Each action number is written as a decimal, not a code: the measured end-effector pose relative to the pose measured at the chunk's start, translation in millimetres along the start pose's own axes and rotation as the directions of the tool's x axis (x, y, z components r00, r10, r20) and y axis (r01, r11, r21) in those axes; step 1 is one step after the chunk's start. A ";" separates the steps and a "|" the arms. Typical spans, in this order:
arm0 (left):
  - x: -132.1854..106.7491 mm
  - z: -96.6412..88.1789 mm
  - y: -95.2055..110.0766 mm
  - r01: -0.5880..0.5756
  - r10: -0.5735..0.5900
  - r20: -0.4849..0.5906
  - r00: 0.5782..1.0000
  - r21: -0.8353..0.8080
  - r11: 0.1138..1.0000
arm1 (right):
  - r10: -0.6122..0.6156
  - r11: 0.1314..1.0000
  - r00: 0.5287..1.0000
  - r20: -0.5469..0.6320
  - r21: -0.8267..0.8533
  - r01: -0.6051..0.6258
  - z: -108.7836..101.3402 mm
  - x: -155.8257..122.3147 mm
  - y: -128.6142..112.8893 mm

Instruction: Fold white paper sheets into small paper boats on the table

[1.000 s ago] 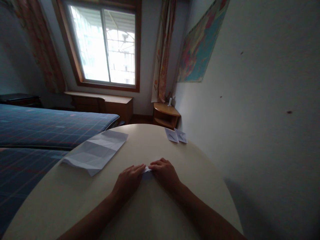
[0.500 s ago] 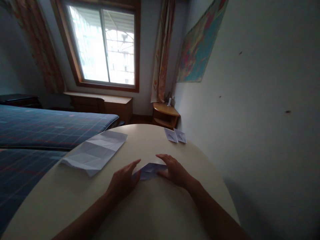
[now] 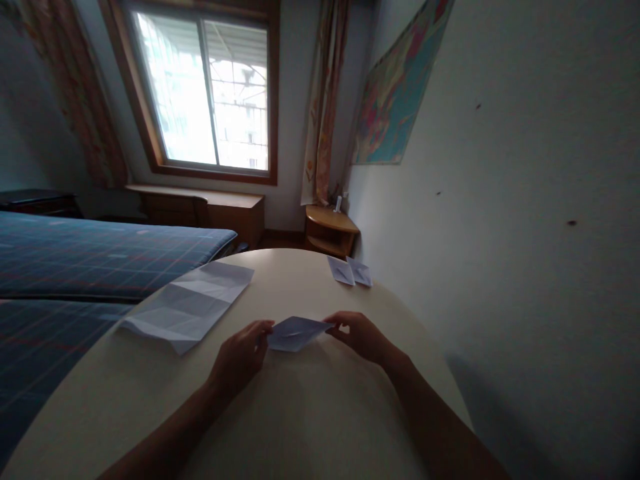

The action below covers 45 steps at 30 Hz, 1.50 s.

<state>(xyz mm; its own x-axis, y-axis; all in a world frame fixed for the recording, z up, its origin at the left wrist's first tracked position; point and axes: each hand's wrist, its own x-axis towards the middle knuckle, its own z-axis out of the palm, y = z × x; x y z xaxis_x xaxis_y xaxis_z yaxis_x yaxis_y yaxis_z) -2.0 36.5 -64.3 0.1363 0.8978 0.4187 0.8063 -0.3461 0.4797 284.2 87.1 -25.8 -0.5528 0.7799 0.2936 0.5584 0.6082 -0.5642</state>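
Note:
A small folded piece of white paper [image 3: 296, 333] is held just above the round cream table [image 3: 310, 413], stretched between both hands. My left hand [image 3: 241, 355] pinches its left corner, fingers curled. My right hand [image 3: 361, 335] pinches its right tip. The paper shows a diamond-like shape with a crease along its middle.
A larger creased white sheet [image 3: 190, 305] lies on the table's left part. Two small folded paper pieces [image 3: 350, 271] lie near the far right rim by the wall. A bed with a blue checked cover [image 3: 90, 257] stands to the left, a wooden corner shelf [image 3: 331, 230] beyond the table.
A second ago both hands pressed flat on the paper, close together. They have moved apart, and the paper now shows wider between them, pinched at each end.

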 end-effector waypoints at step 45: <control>0.6 9.5 -5.8 -0.038 0.039 0.085 0.996 -0.011 0.999 | -0.279 0.805 0.948 0.155 -0.501 0.319 46.0 6.8 -43.8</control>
<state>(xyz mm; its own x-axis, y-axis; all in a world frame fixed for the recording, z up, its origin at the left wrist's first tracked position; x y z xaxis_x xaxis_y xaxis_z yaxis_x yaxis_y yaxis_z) -1.1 41.7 -74.2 0.2156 0.9035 0.3703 0.7940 -0.3830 0.4721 227.6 59.0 -34.6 -0.7756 0.5466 0.3157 0.5829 0.8121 0.0261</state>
